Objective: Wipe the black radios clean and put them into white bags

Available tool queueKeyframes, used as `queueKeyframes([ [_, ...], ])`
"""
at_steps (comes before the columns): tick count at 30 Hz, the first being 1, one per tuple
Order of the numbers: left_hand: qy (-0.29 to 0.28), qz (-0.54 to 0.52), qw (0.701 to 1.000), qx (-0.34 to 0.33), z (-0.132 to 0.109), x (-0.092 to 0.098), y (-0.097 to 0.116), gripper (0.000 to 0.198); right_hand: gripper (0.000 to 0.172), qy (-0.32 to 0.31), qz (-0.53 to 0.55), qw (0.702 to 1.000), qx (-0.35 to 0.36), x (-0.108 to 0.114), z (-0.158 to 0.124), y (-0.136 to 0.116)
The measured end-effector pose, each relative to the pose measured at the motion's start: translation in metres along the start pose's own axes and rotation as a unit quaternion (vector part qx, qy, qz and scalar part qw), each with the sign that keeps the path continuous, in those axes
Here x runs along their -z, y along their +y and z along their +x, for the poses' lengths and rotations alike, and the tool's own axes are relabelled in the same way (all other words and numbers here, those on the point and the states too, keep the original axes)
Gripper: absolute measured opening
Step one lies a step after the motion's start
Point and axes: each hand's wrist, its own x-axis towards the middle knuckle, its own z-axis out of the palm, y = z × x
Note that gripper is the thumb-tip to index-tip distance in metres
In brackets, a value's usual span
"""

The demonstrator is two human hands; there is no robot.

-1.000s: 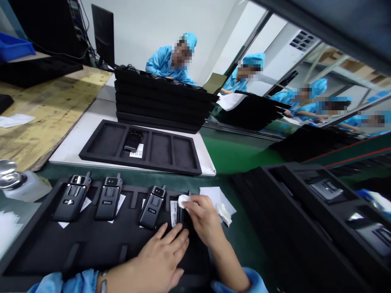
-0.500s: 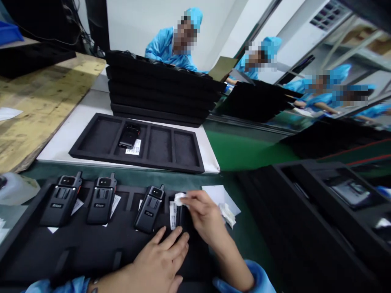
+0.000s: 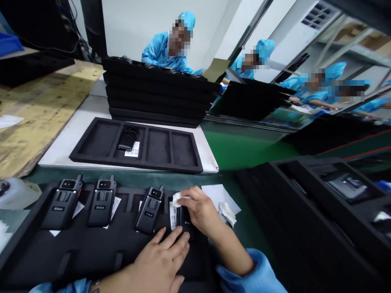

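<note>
Left hand [image 3: 160,258] flat, fingers slightly spread, fingertips at the lower end of a black handset [image 3: 184,223], partly hidden from me, in the right end of a foam tray [image 3: 91,248]; right hand [image 3: 198,209] pinches a white wad [image 3: 176,199] over its upper end, label slip [image 3: 173,217] alongside. Three more handsets [image 3: 149,211] lie leftward in that tray. Beyond, I see a second tray [image 3: 159,145] holding one device [image 3: 127,139], then stacked black trays [image 3: 155,95] and a co-worker [image 3: 157,49] in blue.
</note>
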Motion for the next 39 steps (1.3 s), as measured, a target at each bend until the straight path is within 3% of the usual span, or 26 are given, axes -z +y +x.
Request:
queueKeyframes([
  [3,-0.004,0.004,1.000,-0.008,0.000,0.001,-0.002,0.062,0.037,-0.008,-0.013,1.000,-0.021,0.008,-0.015,0.013],
  [7,0.008,-0.006,1.000,-0.012,0.000,-0.002,-0.001,0.063,0.031,0.036,-0.037,0.996,-0.074,0.020,-0.043,0.024],
  [9,0.013,-0.015,1.000,0.001,0.000,-0.002,0.002,0.063,0.031,0.045,-0.027,0.997,-0.062,0.014,-0.035,0.016],
  [14,-0.012,-0.034,0.999,0.021,0.000,0.005,0.004,0.063,0.039,-0.005,-0.010,0.999,0.035,-0.006,-0.002,0.002],
  [18,-0.016,-0.049,0.998,0.024,-0.001,0.008,0.003,0.063,0.034,0.040,-0.030,0.999,-0.014,0.012,-0.032,0.011],
  [21,-0.006,-0.058,0.998,0.027,-0.001,0.007,0.004,0.061,0.028,0.080,-0.047,0.994,-0.065,0.023,-0.057,0.001],
  [27,-0.014,-0.039,0.998,0.041,0.001,0.003,0.008,0.060,0.033,0.067,-0.048,0.996,-0.034,-0.010,-0.061,-0.037],
  [33,-0.005,-0.015,1.000,0.025,0.000,0.000,0.009,0.059,0.040,0.095,-0.087,0.990,-0.061,-0.012,-0.093,-0.027],
  [39,-0.004,-0.007,0.999,0.044,0.001,0.001,0.012,0.058,0.035,0.090,-0.073,0.993,-0.018,-0.023,-0.067,-0.036],
])
